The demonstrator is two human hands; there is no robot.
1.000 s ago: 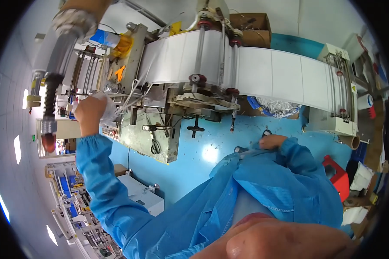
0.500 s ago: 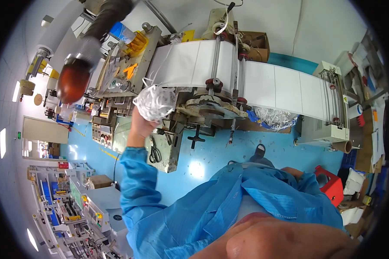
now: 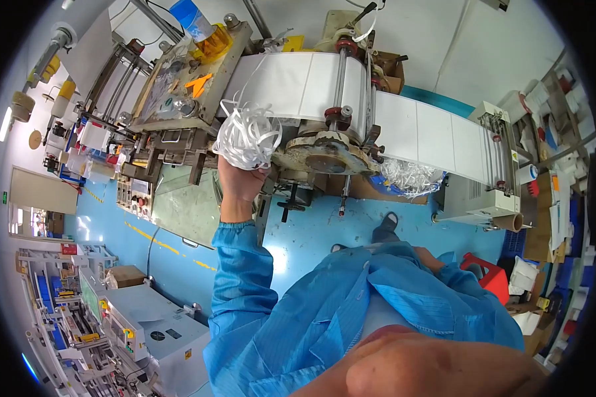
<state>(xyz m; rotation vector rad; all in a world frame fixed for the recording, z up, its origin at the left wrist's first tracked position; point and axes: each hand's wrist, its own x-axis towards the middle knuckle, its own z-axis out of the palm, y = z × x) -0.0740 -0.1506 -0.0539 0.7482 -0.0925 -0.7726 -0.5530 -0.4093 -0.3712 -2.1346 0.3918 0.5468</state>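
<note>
My left hand [image 3: 240, 180] is raised at the machine's near edge, its fingers closed round a loose bundle of white strips [image 3: 248, 140]. One thin strand rises from the bundle across the white web [image 3: 271, 85] on the machine. Just right of the bundle sits a worn round metal disc [image 3: 328, 156], with a metal shaft [image 3: 342, 83] standing beyond it. My right hand [image 3: 430, 259] hangs low by my hip, mostly covered by the blue sleeve and jacket; its fingers do not show.
A blue-lined box of white strip waste [image 3: 410, 177] lies under the web on the right. To the left stand a metal bench with an orange cutter [image 3: 198, 85] and a yellow-filled bottle [image 3: 212, 41]. A black-handled crank [image 3: 293, 204] juts toward me. A red container [image 3: 487, 278] stands at right.
My left hand has shifted slightly right with the bundle, which looks looser and fuller. The view has shifted, and the dark, red-ended object at upper left is out of view.
</note>
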